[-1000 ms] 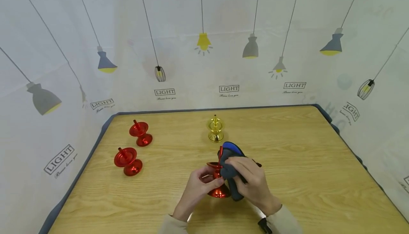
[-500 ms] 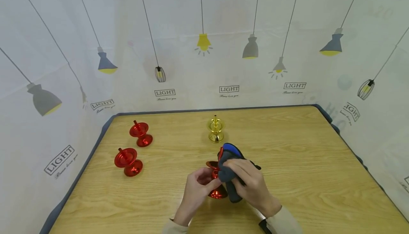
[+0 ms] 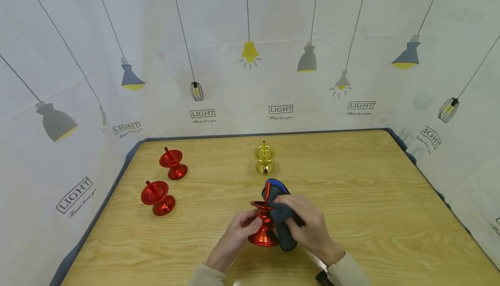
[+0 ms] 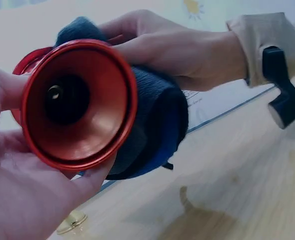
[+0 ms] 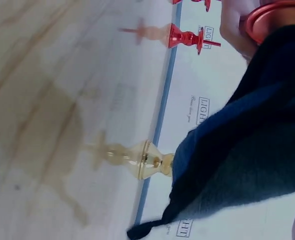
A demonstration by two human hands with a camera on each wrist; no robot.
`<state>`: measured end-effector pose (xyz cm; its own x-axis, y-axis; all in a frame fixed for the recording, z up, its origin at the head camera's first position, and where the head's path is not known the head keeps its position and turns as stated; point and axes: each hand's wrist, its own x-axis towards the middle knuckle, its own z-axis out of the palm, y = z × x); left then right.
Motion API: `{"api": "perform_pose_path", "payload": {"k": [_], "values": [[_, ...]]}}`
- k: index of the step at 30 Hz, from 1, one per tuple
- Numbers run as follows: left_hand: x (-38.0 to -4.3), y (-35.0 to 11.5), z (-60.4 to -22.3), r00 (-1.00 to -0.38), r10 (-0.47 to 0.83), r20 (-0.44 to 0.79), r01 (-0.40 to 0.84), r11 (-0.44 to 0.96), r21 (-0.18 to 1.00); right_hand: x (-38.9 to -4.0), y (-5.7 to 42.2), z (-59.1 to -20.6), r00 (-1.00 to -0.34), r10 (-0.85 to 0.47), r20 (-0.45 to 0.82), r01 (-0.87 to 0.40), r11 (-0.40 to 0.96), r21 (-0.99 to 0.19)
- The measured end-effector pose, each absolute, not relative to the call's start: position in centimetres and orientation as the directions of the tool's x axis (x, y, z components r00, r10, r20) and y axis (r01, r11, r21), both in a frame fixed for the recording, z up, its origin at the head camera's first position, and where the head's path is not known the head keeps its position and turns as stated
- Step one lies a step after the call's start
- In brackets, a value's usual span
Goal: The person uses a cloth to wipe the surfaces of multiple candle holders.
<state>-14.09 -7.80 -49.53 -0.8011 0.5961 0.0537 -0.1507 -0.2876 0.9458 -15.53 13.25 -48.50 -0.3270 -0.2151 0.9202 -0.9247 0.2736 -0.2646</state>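
A shiny red candle holder (image 3: 263,237) with a thin upright spike is held near the front middle of the table. My left hand (image 3: 238,233) grips its waist from the left, thumb in front. In the left wrist view the hollow underside of its base (image 4: 100,137) faces the camera. My right hand (image 3: 311,223) pinches a dark blue cloth (image 3: 287,238) with a brighter blue patch, bunched against the holder's right side by dish and stem. The cloth (image 5: 252,140) fills much of the right wrist view and hides part of the dish.
Two more red candle holders, one behind (image 3: 178,171) and one nearer (image 3: 163,205), stand on the left of the wooden table (image 3: 375,216). A gold candle holder (image 3: 265,167) stands beyond my hands. A white curtain (image 3: 218,12) with printed lamps surrounds the table.
The held candle holder has shifted slightly left and down, and more of its base and waist now shows. My right hand and the cloth have moved a little along with it.
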Motion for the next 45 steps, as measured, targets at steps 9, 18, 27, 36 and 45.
{"api": "perform_pose_path", "payload": {"k": [9,18,27,36,45], "values": [[-13.7,-5.8,-48.8,-0.929,0.366,-0.054,-0.113,-0.143,0.983,-15.6,12.9,-48.0,-0.245,-0.211,0.946,-0.905,0.399,-0.145],[-13.4,-5.0,-48.7,-0.99,0.135,0.032,0.038,0.048,0.998,-15.7,13.1,-48.2,-0.243,-0.216,0.946,-0.908,0.393,-0.143],[-13.5,-6.0,-49.1,-0.983,0.18,0.041,0.057,0.084,0.995,-15.5,13.3,-48.6,-0.32,-0.242,0.916,-0.912,0.341,-0.229],[-13.3,-7.8,-48.8,-0.919,0.389,0.07,0.019,-0.135,0.991,-15.4,14.3,-49.3,-0.457,-0.173,0.873,-0.875,0.265,-0.405],[-13.7,-7.7,-48.0,-0.971,0.152,0.185,0.165,-0.135,0.977,-14.2,14.0,-48.8,-0.643,-0.044,0.764,-0.756,0.197,-0.624]]}}
